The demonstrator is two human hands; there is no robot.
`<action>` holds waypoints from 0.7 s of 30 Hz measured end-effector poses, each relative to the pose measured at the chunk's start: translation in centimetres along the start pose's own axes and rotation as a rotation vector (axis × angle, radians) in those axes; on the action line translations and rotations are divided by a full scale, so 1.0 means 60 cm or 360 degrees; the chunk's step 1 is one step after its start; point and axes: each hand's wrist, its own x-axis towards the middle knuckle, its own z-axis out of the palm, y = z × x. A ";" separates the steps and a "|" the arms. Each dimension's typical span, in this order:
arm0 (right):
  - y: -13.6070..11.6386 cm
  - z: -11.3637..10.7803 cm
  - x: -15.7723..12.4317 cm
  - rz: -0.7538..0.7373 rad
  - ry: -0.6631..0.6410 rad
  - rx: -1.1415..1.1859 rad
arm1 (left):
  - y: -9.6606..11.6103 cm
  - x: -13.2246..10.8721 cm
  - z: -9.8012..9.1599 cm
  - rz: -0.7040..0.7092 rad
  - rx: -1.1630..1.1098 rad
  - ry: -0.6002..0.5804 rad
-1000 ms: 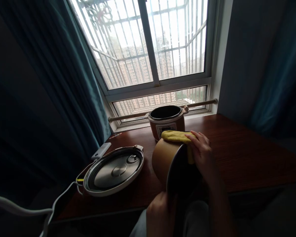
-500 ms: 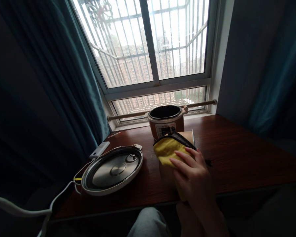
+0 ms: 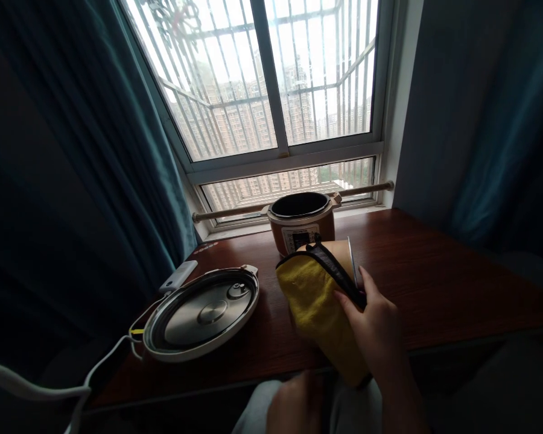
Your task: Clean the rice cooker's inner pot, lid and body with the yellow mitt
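My right hand (image 3: 375,313) has its thumb and fingers closed on the dark-edged side of a yellow cloth (image 3: 314,301). Behind and partly under the cloth is a tan cylindrical container (image 3: 339,253) with a pale rim facing right. My right fingers reach close to that rim; whether they grip it is hidden. My left hand (image 3: 292,404) is low at the bottom edge over my lap, smeared by motion. Just beyond the container stands a brown electric pressure cooker (image 3: 278,235) without its lid. To the left lies the cooker's round lid (image 3: 194,310), metal inside facing up.
A white power strip (image 3: 178,277) lies at the left edge of the dark wooden table (image 3: 434,271), with white cables (image 3: 108,355) trailing off. Behind the cooker are a rail (image 3: 230,213) and a barred window. Blue curtains (image 3: 154,199) hang at the left.
My right hand has moved from lying across the cloth to gripping its right edge. More of the cloth now hangs down over the front. My left hand has come into view low down.
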 end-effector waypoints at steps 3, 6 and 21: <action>-0.005 -0.005 -0.003 -0.0008 -0.0099 -0.0002 | 0.003 0.028 -0.066 0.0018 -0.0119 0.0602; -0.008 -0.018 -0.004 -0.0006 -0.0303 0.0089 | 0.043 0.072 -0.087 0.0231 -0.0193 0.0699; 0.017 -0.022 0.019 0.0415 -0.0553 0.1199 | 0.107 0.154 -0.013 0.0788 0.0208 0.0365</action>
